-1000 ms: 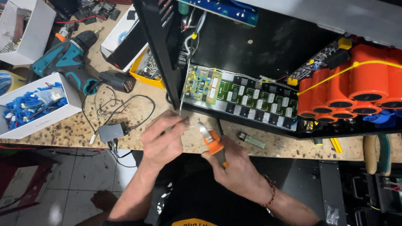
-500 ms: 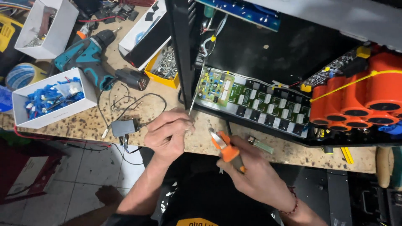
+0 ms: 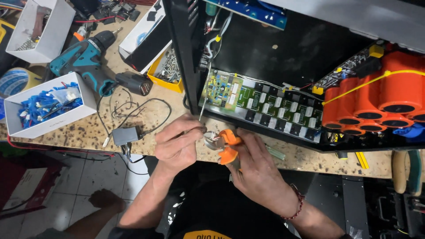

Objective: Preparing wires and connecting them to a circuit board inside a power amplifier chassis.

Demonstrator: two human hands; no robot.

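Note:
My left hand (image 3: 177, 141) pinches a thin wire (image 3: 201, 110) that runs up to the green circuit board (image 3: 261, 101) inside an open black metal chassis (image 3: 283, 48). My right hand (image 3: 256, 170) grips orange-handled pliers (image 3: 223, 144), whose jaws meet the wire end right beside my left fingers at the bench's front edge. A bank of orange capacitors (image 3: 376, 102), tied with a yellow strap, fills the chassis on the right.
A teal cordless drill (image 3: 95, 62) lies at the left. Near it are a white box of blue connectors (image 3: 44, 106), another white box (image 3: 40, 28), a yellow tray of screws (image 3: 166, 68), a small grey adapter with cables (image 3: 125, 135) and green-handled pliers (image 3: 414, 170) at far right.
The view has shifted so the bench sits further right. My right hand brought the orange pliers up and left to meet the wire in my left fingers.

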